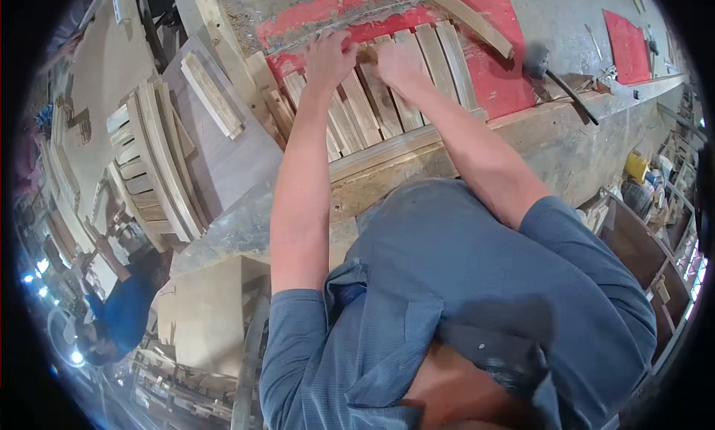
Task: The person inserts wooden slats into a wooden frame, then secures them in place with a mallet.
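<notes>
My left hand (pixel 330 57) is over the far ends of a row of wooden slats (pixel 383 106), its fingers apart and a little bent. Close beside it, my right hand (pixel 401 63) is blurred, with its fingers drawn together near the top of a darker slat. Whatever is in those fingers is hidden. The slats lie side by side with narrow gaps, their near ends against a long wooden rail (pixel 402 143). Under their far ends is a red-painted surface (pixel 491 80).
A curved wooden strip (pixel 469 16) lies beyond the slats. A black-handled hammer (pixel 558 80) rests at the right. Slatted wooden frames (pixel 153 162) and a short wooden bar (pixel 212 95) are at the left. Another person in a blue top (pixel 123 311) works at lower left.
</notes>
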The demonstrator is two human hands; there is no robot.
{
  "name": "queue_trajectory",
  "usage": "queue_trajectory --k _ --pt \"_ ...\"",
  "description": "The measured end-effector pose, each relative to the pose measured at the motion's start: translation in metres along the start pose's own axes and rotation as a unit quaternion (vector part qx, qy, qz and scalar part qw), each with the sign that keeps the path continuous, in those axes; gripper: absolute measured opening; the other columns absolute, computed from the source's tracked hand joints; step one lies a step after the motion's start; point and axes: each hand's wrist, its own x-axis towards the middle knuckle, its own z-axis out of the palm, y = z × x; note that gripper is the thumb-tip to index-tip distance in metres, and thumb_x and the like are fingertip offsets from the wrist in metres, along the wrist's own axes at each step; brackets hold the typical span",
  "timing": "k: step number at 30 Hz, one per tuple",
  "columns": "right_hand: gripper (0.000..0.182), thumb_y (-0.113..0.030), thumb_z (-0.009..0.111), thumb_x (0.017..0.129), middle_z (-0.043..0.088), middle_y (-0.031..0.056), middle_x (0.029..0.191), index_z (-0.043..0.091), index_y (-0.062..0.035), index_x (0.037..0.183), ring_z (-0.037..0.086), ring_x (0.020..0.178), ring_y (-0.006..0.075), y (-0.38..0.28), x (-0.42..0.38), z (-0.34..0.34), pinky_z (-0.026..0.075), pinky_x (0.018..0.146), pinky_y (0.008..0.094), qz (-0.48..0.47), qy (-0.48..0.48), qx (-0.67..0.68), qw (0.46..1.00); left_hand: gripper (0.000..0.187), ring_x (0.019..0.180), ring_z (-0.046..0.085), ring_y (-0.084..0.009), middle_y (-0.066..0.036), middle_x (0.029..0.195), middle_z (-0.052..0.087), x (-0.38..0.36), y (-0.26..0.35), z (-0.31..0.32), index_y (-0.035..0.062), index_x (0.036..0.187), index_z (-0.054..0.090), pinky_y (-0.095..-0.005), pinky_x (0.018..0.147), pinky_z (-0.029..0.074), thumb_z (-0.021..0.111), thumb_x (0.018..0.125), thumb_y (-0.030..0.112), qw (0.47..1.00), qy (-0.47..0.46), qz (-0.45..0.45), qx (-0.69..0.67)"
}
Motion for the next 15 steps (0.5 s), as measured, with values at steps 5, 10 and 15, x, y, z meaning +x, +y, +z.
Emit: queue_trajectory --k 5,10,15 --pt "0.029 -0.029 0.066 0.084 0.073 0.0212 0.101 0.073 -0.0062 0.101 0.071 0.095 0.0359 0.013 0.000 0.007 0.057 0.081 0.0465 -0.020 -0.035 0.013 0.999 0.026 0.105 0.066 -0.0344 -0.013 0.106 0.074 0.033 0.014 0.009 0.0114 0.104 0.074 -0.0469 0.095 0.049 0.067 0.086 0.029 0.979 -0.194 -0.014 -0.058" --pt "0.030 -0.027 0.065 0.081 0.068 0.0232 0.081 0.068 -0.0022 0.097 0.070 0.082 0.0350 0.068 0.003 -0.015 0.055 0.077 0.0462 0.029 -0.132 0.280 0.951 0.025 0.108 0.065 -0.0334 -0.012 0.119 0.069 0.050 0.040 0.026 0.0082 0.106 0.074 -0.0439 0.093 0.051 0.066 0.088 0.023 0.983 -0.154 0.090 -0.044" --pt "0.030 -0.026 0.065 0.079 0.067 0.0289 0.086 0.064 0.0022 0.090 0.066 0.083 0.0462 0.070 -0.004 0.002 0.052 0.077 0.0502 -0.038 0.091 0.155 0.983 0.022 0.118 0.060 -0.0336 -0.011 0.134 0.063 0.040 0.032 0.038 0.0091 0.105 0.074 -0.0473 0.099 0.047 0.067 0.089 0.022 0.980 -0.124 0.149 -0.054"
